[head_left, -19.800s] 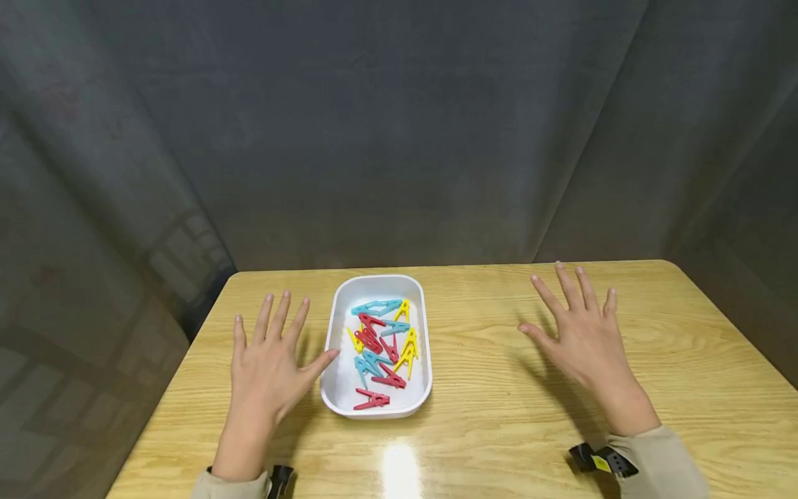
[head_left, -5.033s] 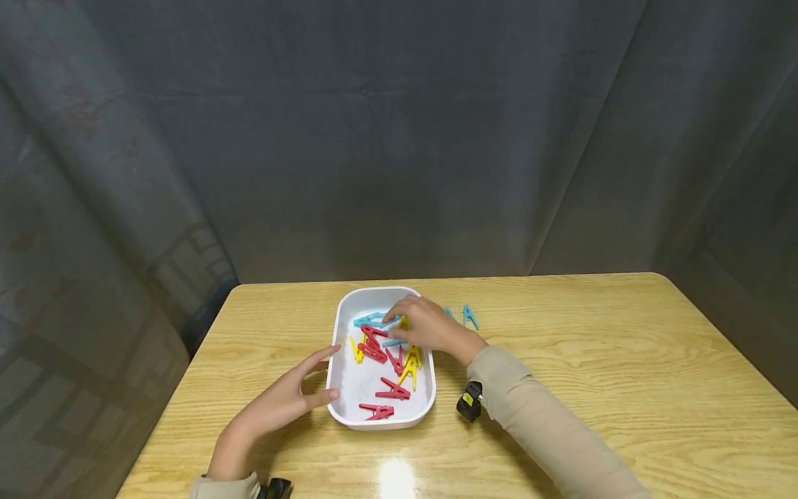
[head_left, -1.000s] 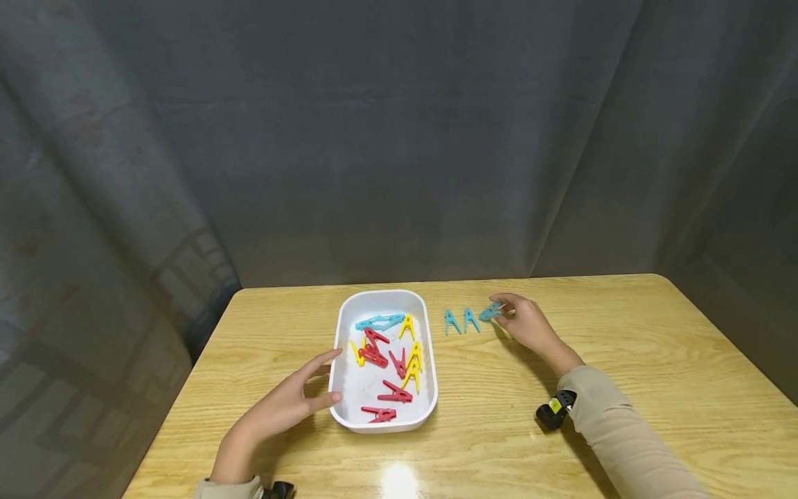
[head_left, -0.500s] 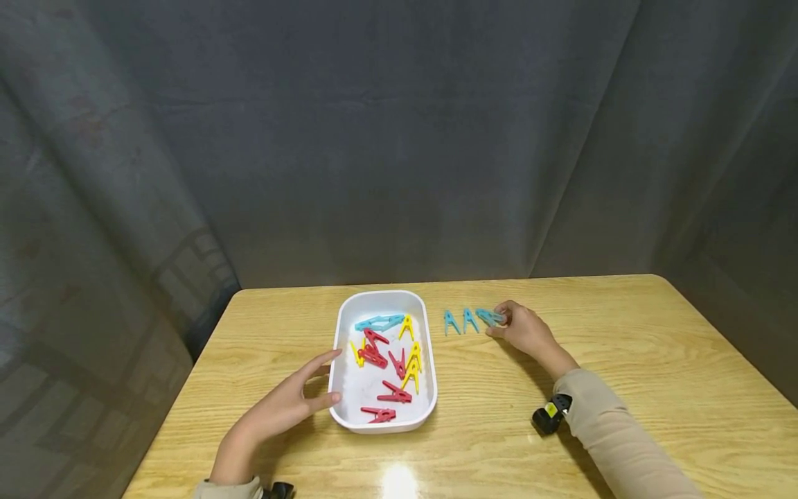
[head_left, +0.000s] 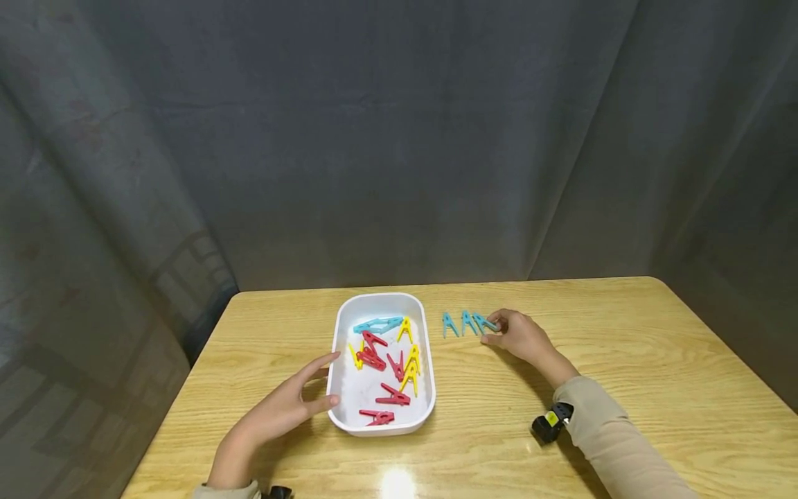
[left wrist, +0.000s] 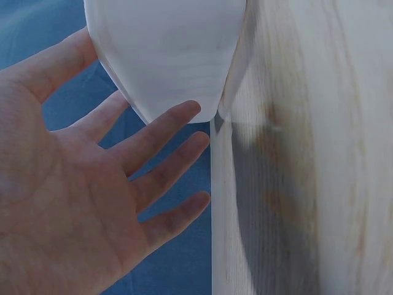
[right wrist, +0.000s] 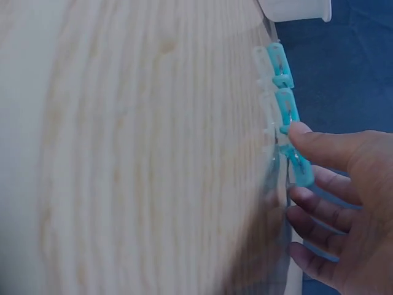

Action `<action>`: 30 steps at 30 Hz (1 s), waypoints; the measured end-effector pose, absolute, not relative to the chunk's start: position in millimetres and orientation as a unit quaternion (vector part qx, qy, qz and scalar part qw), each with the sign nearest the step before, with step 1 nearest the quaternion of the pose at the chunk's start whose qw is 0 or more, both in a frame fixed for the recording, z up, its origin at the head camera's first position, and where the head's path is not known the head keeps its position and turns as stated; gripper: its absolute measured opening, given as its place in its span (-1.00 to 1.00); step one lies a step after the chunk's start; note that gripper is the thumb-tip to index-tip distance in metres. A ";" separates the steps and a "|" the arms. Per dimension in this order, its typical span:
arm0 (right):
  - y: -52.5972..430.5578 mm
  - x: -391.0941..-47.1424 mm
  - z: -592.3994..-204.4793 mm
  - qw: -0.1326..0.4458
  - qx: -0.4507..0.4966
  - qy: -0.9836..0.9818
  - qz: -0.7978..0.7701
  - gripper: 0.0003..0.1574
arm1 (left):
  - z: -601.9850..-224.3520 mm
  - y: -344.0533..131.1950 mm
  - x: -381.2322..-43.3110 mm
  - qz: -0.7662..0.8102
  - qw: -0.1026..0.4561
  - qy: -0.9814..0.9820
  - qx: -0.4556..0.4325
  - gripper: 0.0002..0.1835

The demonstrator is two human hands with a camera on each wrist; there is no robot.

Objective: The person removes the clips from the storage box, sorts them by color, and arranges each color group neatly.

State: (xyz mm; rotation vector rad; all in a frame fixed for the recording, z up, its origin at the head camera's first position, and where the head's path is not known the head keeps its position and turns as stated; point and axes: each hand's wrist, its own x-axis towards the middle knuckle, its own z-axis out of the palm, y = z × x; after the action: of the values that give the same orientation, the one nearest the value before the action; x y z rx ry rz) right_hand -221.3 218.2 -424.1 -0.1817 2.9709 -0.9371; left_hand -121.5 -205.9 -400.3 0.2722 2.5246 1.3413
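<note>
My right hand [head_left: 524, 339] pinches a blue clothespin [head_left: 481, 321] between thumb and fingers, low over the table. Just left of it, two more blue clothespins [head_left: 450, 324] lie in a row with their legs pointing toward me. In the right wrist view the thumb is at the near end of the held clothespin [right wrist: 301, 169]. My left hand [head_left: 280, 405] is spread at the left side of a white tray [head_left: 382, 431], thumb and fingertips at its rim. The left wrist view shows those fingers extended along the tray's wall [left wrist: 166, 61].
Inside the tray lie red clothespins [head_left: 393, 395], yellow clothespins [head_left: 409, 378] and blue clothespins [head_left: 378, 324], several of them overlapping. The wooden table [head_left: 486, 430] ends at a back edge in front of a grey curtain [head_left: 386, 173].
Since about a second ago, my right hand has turned the blue clothespin and brought it left, up against the row. Earlier, blue clothespins came out of the tray. The left hand stays at the tray.
</note>
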 end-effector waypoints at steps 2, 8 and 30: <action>217.7 -220.0 -422.5 0.009 -0.061 0.953 -0.297 -0.45 | -400.3 -206.2 -121.7 0.463 0.134 0.871 0.096 -0.24; 216.1 -218.2 -416.4 -0.006 -0.076 0.949 -0.306 -0.49 | -401.0 -206.7 -121.9 0.461 0.131 0.872 0.101 -0.24; 134.1 -218.4 -389.7 -0.149 -0.179 0.900 -0.368 -0.67 | -400.2 -205.5 -122.2 0.456 0.130 0.875 0.098 -0.26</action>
State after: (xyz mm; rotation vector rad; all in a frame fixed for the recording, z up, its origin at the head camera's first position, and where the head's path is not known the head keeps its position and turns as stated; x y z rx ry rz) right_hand -218.4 134.1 -389.7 -0.6225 3.1322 -1.2822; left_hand -122.2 -205.5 -400.2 0.2859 2.5424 1.3255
